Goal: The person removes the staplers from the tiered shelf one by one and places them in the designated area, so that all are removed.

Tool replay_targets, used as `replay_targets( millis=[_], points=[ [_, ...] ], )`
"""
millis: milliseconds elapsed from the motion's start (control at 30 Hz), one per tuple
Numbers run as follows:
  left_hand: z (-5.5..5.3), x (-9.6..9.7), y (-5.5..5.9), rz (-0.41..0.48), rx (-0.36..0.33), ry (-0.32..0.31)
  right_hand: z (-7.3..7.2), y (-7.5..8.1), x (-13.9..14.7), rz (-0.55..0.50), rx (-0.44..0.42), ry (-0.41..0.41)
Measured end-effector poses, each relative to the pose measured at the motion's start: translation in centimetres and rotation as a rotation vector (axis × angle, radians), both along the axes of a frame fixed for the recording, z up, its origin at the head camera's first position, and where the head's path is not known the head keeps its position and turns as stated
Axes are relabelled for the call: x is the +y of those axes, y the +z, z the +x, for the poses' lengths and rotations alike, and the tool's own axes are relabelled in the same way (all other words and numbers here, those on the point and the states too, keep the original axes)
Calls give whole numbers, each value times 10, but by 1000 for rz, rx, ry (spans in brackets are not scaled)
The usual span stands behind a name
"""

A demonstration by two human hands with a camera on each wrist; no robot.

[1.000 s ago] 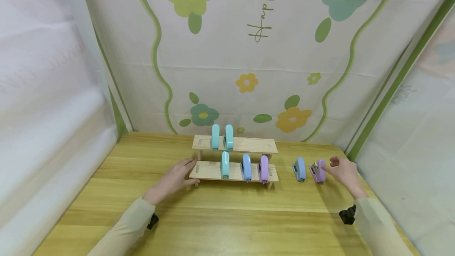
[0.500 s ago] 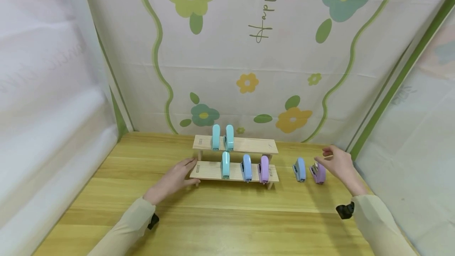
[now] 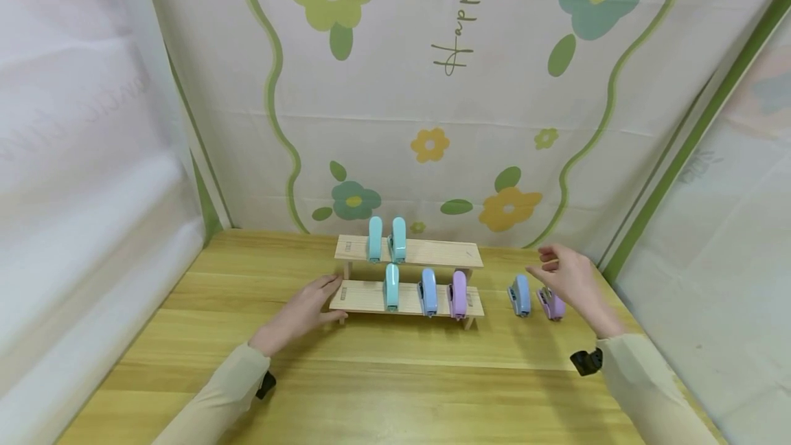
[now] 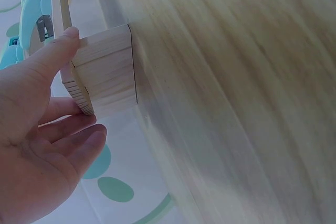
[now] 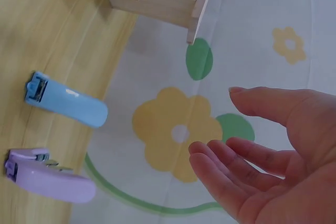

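Observation:
My left hand [image 3: 305,307] holds the left end of a two-tier wooden display stand [image 3: 364,294]; in the left wrist view the thumb [image 4: 63,43] lies at one edge of the board and the fingers at the other. My right hand [image 3: 571,280] is raised above the table at the right, fingers apart and holding nothing. Nearest it are a purple stapler [image 3: 554,304] and a blue stapler [image 3: 521,295], both standing on the table. On the lower tier stand a mint stapler [image 3: 391,287], a blue stapler [image 3: 428,292] and a purple stapler [image 3: 458,295].
Two more mint staplers [image 3: 374,240] stand on the left half of the upper tier [image 3: 441,251]. A flower-printed cloth [image 3: 371,95] hangs behind the wooden table [image 3: 395,390], with more cloth walls at both sides.
My right hand has lifted off the purple stapler on the table and moved up and to the left. The left hand and the stand keep their place.

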State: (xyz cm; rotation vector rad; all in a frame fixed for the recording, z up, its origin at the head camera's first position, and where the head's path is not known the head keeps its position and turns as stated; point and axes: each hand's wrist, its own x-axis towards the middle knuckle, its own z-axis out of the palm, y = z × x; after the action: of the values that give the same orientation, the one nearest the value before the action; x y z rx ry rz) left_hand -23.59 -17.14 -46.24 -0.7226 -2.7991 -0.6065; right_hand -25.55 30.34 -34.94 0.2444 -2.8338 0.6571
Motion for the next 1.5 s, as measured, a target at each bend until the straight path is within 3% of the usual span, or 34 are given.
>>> replay_targets(
  millis=[567, 1500],
  points=[
    [1, -1, 1, 12, -38, 10, -1, 8, -50, -46, 43, 109],
    [0, -1, 1, 4, -43, 9, -16, 6, -132, -124, -41, 223]
  ],
)
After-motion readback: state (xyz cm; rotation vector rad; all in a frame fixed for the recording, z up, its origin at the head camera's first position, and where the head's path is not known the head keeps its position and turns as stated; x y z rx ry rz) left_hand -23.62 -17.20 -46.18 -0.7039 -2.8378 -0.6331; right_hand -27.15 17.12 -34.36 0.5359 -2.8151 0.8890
